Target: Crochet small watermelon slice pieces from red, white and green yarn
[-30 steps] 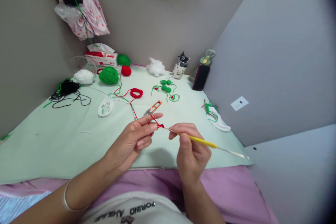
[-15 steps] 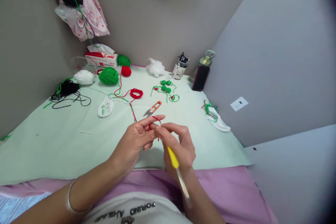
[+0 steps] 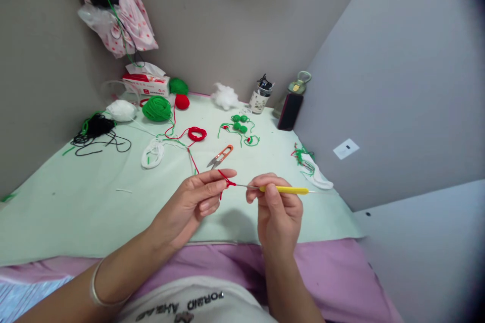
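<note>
My left hand [image 3: 200,197] pinches red yarn [image 3: 228,182] between thumb and fingers, and the strand loops over the outstretched index finger. In my right hand [image 3: 278,202] is a crochet hook [image 3: 288,190] with a yellow handle, held level. Its thin metal shaft points left, and the tip meets the red yarn at my left fingertips. From the left hand the strand runs back toward a small red coil [image 3: 197,134] on the table. Orange-handled thread snips [image 3: 221,156] lie just beyond my left fingers.
On the pale green cloth [image 3: 76,212] stand green yarn [image 3: 156,108], white yarn [image 3: 122,110], black yarn [image 3: 99,126] and a tissue box [image 3: 147,85] at the left. Small green crocheted pieces [image 3: 239,124] lie mid-table. A phone [image 3: 290,111] leans against a bottle [image 3: 300,83] at the back right.
My right hand has moved right, away from the left fingertips, and the hook has swung from steeply slanted to level. The red yarn now shows drawn toward the hook's tip.
</note>
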Available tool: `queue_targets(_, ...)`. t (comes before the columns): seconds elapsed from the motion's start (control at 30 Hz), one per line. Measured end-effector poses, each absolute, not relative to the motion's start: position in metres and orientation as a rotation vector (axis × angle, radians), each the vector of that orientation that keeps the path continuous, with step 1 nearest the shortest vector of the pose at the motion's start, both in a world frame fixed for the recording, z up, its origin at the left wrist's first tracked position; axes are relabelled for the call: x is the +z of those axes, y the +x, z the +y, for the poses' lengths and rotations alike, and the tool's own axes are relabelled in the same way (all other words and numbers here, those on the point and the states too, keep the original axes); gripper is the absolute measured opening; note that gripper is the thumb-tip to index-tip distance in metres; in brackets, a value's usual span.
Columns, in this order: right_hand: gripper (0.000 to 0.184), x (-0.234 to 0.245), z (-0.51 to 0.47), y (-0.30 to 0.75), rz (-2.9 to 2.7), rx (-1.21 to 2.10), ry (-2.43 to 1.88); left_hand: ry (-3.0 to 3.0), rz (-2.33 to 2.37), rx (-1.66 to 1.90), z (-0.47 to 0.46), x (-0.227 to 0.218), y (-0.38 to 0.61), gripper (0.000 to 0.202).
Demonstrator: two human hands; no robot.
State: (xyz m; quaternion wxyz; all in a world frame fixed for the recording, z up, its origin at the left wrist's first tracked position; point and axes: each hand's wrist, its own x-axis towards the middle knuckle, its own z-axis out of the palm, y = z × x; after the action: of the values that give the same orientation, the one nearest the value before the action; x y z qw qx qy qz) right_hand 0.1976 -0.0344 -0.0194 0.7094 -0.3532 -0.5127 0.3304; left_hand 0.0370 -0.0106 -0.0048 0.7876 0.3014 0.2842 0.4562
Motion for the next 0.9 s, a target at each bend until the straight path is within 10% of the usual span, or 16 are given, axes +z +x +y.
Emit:
queue_targets(0.53,0.035,-0.033,-0.038,0.192,-1.694,0.002,-0.92,0.698,0.706,1.013,-0.014,-0.012,0.047,0.044)
queue_targets(0.9,0.021,-0.022,-0.035,0.195,-1.393,0.469,-0.908,0.807,0.757,1.134,-0.015,-0.008,0.045,0.046)
